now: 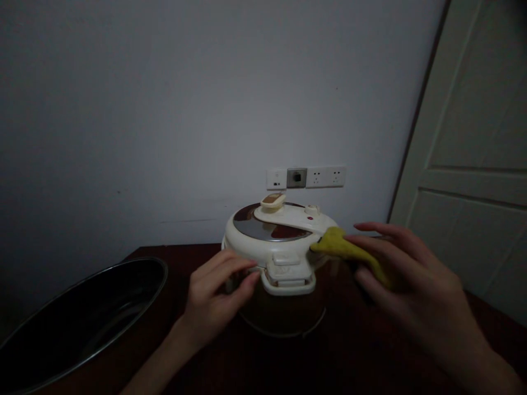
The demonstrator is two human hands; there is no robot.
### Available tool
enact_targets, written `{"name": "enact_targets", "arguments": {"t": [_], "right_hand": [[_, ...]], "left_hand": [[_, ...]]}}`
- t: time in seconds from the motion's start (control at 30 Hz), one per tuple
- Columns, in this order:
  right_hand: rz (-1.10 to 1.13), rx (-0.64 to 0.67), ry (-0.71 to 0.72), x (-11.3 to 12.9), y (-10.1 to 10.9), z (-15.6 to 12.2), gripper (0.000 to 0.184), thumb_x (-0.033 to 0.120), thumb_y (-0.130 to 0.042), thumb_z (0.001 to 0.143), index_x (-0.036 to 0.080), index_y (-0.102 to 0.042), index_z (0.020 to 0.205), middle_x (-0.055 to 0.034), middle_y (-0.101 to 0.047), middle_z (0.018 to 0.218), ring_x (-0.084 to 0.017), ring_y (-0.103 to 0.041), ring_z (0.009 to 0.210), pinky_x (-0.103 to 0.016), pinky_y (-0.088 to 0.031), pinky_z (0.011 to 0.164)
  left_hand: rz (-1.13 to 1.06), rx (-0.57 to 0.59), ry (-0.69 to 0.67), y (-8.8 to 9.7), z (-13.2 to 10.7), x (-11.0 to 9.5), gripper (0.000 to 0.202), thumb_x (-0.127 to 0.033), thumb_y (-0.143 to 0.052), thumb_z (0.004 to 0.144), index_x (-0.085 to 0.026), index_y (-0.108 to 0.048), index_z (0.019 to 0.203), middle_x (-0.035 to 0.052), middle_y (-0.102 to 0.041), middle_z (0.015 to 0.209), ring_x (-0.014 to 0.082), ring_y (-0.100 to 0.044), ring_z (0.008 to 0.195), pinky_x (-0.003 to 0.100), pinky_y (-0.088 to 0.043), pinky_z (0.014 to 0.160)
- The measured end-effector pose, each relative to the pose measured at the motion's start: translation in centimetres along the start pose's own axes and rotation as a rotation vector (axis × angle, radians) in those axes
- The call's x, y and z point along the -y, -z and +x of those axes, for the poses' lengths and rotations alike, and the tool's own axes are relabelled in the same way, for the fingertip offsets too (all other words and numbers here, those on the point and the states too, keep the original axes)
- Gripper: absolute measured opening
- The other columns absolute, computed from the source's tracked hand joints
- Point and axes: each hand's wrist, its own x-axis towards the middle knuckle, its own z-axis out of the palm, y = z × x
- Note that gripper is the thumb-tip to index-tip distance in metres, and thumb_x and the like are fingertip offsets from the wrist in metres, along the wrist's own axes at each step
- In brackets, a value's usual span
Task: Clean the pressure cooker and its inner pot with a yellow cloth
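An electric pressure cooker (280,241) with a cream lid and a dark brown body stands on a dark wooden table (337,351), close to the wall. My left hand (216,296) rests against the cooker's left front side, fingers curled onto the lid's rim. My right hand (407,280) holds a yellow cloth (346,249) whose tip touches the lid's right edge. The cloth lies under my fingers, which are stretched over it.
A large dark metal bowl (82,318) sits on the table at the left. A row of wall sockets (307,177) is mounted behind the cooker. A pale panelled door (473,153) stands at the right. The room is dim.
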Motion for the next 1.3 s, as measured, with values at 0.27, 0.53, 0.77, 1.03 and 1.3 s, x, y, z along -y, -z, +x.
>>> {"name": "enact_targets", "arguments": {"t": [0.27,0.53,0.77,1.03,1.3], "right_hand": [[0.207,0.147,0.194,0.2,-4.4,-0.8,0.051,0.01,-0.052,0.081,0.02,-0.049,0.131,-0.0112,-0.057,0.123,-0.021,-0.057,0.111,-0.037,-0.054,0.089],[0.331,0.266,0.214,0.3,-2.4,-0.3,0.048,0.005,-0.05,0.079,0.019,-0.054,0.125,-0.0095,-0.061,0.109,-0.016,-0.063,0.094,-0.028,-0.058,0.075],[0.174,0.291,0.161,0.5,-3.0,-0.4,0.043,0.008,-0.048,0.083,0.018,-0.055,0.124,-0.0123,-0.054,0.117,-0.019,-0.06,0.099,-0.032,-0.056,0.078],[0.18,0.273,0.263,1.5,-0.4,0.4,0.043,0.004,-0.048,0.082,0.026,-0.059,0.117,-0.0079,-0.059,0.115,-0.018,-0.059,0.095,-0.03,-0.053,0.073],[0.017,0.387,0.551,4.9,-3.9,4.0,0.04,0.004,-0.049,0.079,0.007,-0.057,0.118,-0.0168,-0.06,0.121,-0.028,-0.051,0.117,-0.048,-0.044,0.098]], "left_hand": [[0.001,0.085,0.084,-1.6,-0.3,-0.1,0.023,-0.021,-0.072,0.074,-0.012,-0.069,0.095,0.0033,-0.063,0.073,0.0103,-0.059,0.063,0.02,-0.051,0.055],[0.029,0.059,0.122,-2.4,-0.7,-0.3,0.023,-0.022,-0.069,0.076,-0.012,-0.069,0.097,0.0016,-0.061,0.067,0.0107,-0.058,0.06,0.022,-0.051,0.054],[0.042,0.07,0.143,-2.4,-0.6,-0.4,0.022,-0.021,-0.07,0.075,-0.011,-0.069,0.094,0.0008,-0.06,0.065,0.0098,-0.056,0.057,0.021,-0.048,0.052],[0.012,0.134,0.281,-1.8,-0.3,-0.4,0.021,-0.025,-0.071,0.074,-0.012,-0.072,0.091,0.0013,-0.062,0.064,0.0098,-0.053,0.054,0.021,-0.043,0.049],[-0.101,0.57,0.557,1.5,0.3,1.3,0.017,-0.032,-0.063,0.079,-0.018,-0.074,0.08,0.0011,-0.069,0.071,0.0137,-0.059,0.064,0.024,-0.044,0.06]]}}
